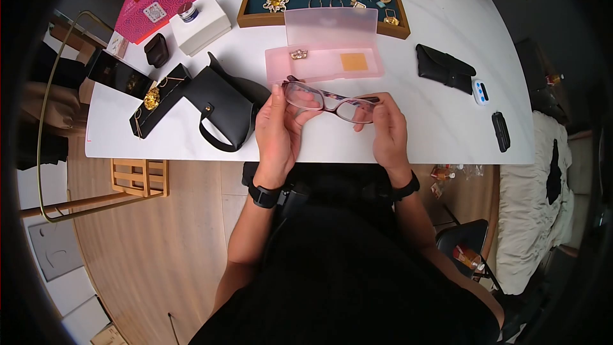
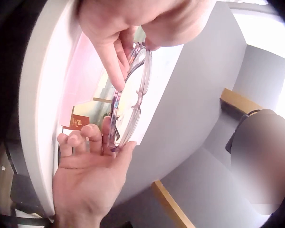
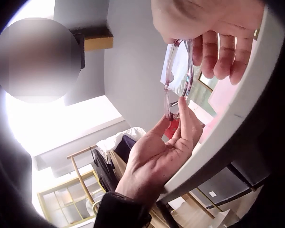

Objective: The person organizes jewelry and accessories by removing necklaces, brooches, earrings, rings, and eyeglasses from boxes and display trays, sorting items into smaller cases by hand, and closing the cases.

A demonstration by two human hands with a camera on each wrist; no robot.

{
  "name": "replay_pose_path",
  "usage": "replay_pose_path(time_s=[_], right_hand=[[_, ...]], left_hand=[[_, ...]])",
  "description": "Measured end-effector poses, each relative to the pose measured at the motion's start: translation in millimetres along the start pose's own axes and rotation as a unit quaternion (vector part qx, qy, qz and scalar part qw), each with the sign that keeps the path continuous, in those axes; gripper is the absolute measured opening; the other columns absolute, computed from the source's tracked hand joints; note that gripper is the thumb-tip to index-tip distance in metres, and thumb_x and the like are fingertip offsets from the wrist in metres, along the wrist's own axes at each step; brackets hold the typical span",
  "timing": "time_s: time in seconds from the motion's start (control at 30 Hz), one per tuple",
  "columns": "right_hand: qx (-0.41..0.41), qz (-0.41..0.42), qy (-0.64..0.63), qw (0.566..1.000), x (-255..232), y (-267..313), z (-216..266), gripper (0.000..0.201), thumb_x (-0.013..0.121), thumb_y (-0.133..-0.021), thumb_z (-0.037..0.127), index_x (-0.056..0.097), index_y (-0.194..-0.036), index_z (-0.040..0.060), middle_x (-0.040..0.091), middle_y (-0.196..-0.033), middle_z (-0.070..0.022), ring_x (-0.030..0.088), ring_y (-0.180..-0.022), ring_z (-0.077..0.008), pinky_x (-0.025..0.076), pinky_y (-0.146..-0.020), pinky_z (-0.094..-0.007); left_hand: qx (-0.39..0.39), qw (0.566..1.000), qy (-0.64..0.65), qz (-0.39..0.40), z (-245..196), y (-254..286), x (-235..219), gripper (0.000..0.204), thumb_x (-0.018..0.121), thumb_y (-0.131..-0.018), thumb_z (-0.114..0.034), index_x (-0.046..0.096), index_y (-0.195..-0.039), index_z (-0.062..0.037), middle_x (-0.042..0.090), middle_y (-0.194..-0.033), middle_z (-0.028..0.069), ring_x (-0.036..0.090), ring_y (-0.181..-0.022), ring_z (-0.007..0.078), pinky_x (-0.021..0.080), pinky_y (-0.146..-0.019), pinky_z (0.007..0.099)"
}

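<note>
A pair of clear-lensed glasses [image 1: 329,103] with a purplish patterned frame is held up between both hands above the table's front edge. My left hand [image 1: 276,134] pinches one end of the frame, seen at the top of the left wrist view. The other end is pinched between thumb and fingers of my right hand [image 1: 389,133]. In the left wrist view the temples of the glasses [image 2: 116,111] lie near the fingers, partly hidden. Just behind the glasses stands an open pink translucent case [image 1: 276,64], with a hair-clip-like ornament [image 1: 298,55] and a yellow square [image 1: 354,62] inside.
Left of the hands are a black bag [image 1: 220,105] and a black stand with gold jewellery [image 1: 152,98]. A jewellery tray [image 1: 290,20] is at the back. To the right lie a black pouch [image 1: 444,69], a white-and-blue device [image 1: 480,92] and a small black object [image 1: 501,131].
</note>
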State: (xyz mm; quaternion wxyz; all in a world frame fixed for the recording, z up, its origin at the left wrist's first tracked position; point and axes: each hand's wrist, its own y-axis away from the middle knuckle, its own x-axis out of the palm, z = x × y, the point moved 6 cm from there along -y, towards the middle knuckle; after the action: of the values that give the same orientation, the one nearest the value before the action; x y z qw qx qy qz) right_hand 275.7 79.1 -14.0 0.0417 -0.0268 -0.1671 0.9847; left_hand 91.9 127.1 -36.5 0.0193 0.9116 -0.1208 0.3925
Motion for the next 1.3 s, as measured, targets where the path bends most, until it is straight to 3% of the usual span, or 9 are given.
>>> replay_pose_path(time_s=[0.27,0.37,0.53,0.7,0.93,1.03,1.1,1.23,1.3], right_hand=[[0.051,-0.034,0.050,0.997,-3,-2,-4,0.032,0.046,-0.107,0.022,0.063,-0.100,-0.0043,0.061,-0.075,-0.0049,0.054,-0.064,-0.0087,0.046,-0.061,-0.0231],[0.055,-0.022,0.048,0.997,2,-2,-5,0.033,0.047,-0.107,0.021,0.064,-0.095,-0.0045,0.060,-0.074,-0.0052,0.054,-0.064,-0.0090,0.045,-0.061,-0.0236],[0.001,0.067,0.104,0.992,8,-4,-1,0.029,0.053,-0.103,0.017,0.065,-0.091,-0.0057,0.058,-0.073,-0.0077,0.054,-0.062,-0.0127,0.044,-0.060,-0.0255],[0.000,0.052,0.115,0.992,11,-5,7,0.018,0.062,-0.097,0.011,0.065,-0.091,-0.0060,0.058,-0.075,-0.0085,0.055,-0.062,-0.0163,0.043,-0.056,-0.0272],[-0.015,-0.008,0.137,0.990,3,-5,8,0.017,0.065,-0.095,0.010,0.067,-0.092,-0.0059,0.059,-0.076,-0.0086,0.056,-0.061,-0.0155,0.045,-0.056,-0.0278],[-0.026,0.002,0.147,0.989,3,-4,7,0.016,0.068,-0.093,0.010,0.068,-0.090,-0.0055,0.060,-0.076,-0.0084,0.058,-0.061,-0.0150,0.045,-0.057,-0.0274],[-0.033,-0.006,0.121,0.992,5,-4,13,0.016,0.069,-0.092,0.010,0.068,-0.088,-0.0048,0.061,-0.076,-0.0080,0.060,-0.064,-0.0156,0.046,-0.058,-0.0268],[-0.044,0.011,0.119,0.992,6,-4,14,0.015,0.069,-0.092,0.010,0.068,-0.086,-0.0037,0.062,-0.077,-0.0086,0.062,-0.067,-0.0160,0.047,-0.060,-0.0266],[-0.040,0.077,0.109,0.990,7,-4,6,0.023,0.063,-0.098,0.016,0.068,-0.087,-0.0033,0.062,-0.077,-0.0073,0.060,-0.069,-0.0141,0.047,-0.063,-0.0260]], left_hand=[[0.053,0.995,-0.071,0.037,6,7,15,0.040,0.045,-0.107,-0.032,0.057,-0.120,0.0039,0.050,-0.141,0.0222,0.059,-0.118,0.0257,0.054,-0.100,0.0435],[0.081,0.969,-0.213,0.093,10,10,19,0.031,0.049,-0.106,-0.023,0.056,-0.122,0.0034,0.049,-0.143,0.0212,0.057,-0.121,0.0256,0.051,-0.103,0.0449],[-0.020,0.990,-0.126,0.060,11,8,13,0.029,0.046,-0.102,-0.002,0.051,-0.131,0.0044,0.058,-0.133,0.0180,0.056,-0.124,0.0214,0.048,-0.102,0.0338],[0.012,0.985,-0.094,0.142,8,6,21,0.062,0.035,-0.084,0.014,0.038,-0.144,0.0036,0.059,-0.131,0.0233,0.059,-0.123,0.0279,0.043,-0.105,0.0336],[-0.023,0.983,-0.099,0.155,7,10,34,0.054,0.043,-0.097,0.004,0.030,-0.149,0.0042,0.058,-0.133,0.0249,0.056,-0.127,0.0278,0.041,-0.109,0.0359],[-0.023,0.982,-0.113,0.150,9,11,36,0.059,0.050,-0.102,-0.019,0.026,-0.150,0.0074,0.051,-0.138,0.0304,0.051,-0.132,0.0363,0.036,-0.115,0.0465],[0.016,0.981,-0.106,0.164,6,12,41,0.048,0.046,-0.106,-0.014,0.031,-0.147,0.0051,0.058,-0.132,0.0240,0.056,-0.127,0.0272,0.042,-0.110,0.0375],[-0.026,0.987,-0.088,0.135,8,9,33,0.045,0.045,-0.107,-0.017,0.035,-0.145,0.0045,0.061,-0.125,0.0202,0.059,-0.122,0.0246,0.044,-0.107,0.0360],[-0.030,0.992,-0.074,0.098,9,9,25,0.044,0.044,-0.108,-0.025,0.042,-0.141,0.0045,0.065,-0.105,0.0150,0.065,-0.102,0.0202,0.051,-0.093,0.0328]])
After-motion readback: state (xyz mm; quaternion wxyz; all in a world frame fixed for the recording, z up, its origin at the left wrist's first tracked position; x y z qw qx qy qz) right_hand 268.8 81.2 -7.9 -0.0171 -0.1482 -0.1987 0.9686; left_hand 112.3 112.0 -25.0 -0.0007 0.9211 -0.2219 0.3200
